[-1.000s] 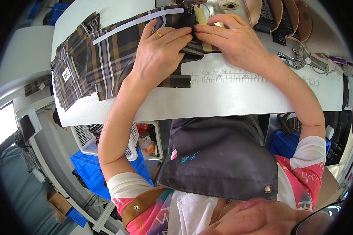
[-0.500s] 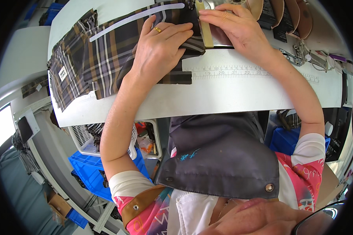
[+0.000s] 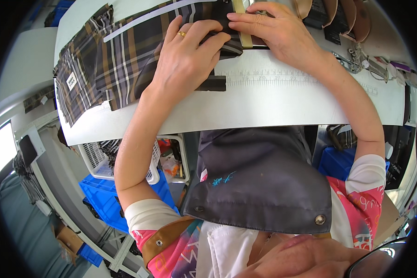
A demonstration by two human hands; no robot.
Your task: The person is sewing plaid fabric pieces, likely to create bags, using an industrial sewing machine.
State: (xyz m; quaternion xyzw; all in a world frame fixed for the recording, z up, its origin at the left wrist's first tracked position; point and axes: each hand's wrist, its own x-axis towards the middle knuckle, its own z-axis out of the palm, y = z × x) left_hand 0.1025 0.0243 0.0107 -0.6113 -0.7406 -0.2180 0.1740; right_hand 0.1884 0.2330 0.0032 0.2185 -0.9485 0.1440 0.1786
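My left hand (image 3: pixel 186 58) lies on dark plaid fabric (image 3: pixel 123 65), its fingers apart and bent, fingertips pressing the cloth near its right end. A long pale strip (image 3: pixel 139 18) runs along the fabric above it, and a small white label (image 3: pixel 71 80) is on the left part. My right hand (image 3: pixel 287 39) is open, fingers stretched leftward with the tips at the cloth's right edge, over an upright cream strip (image 3: pixel 247 41). Its thumb is mostly hidden. The metal machine parts at the top edge are mostly cut off.
The white table (image 3: pixel 217 111) carries a printed ruler (image 3: pixel 264 76). Brown-edged dark holders (image 3: pixel 333 25) and metal attachments (image 3: pixel 375 69) stand at the right. Below are a white basket (image 3: pixel 95 160), blue crates (image 3: pixel 97 194) and a blue bin (image 3: pixel 331 164).
The table and cloth sit higher in the picture. My left fingers have bent more. My right fingertips moved off to the right, then back left onto the cloth's edge.
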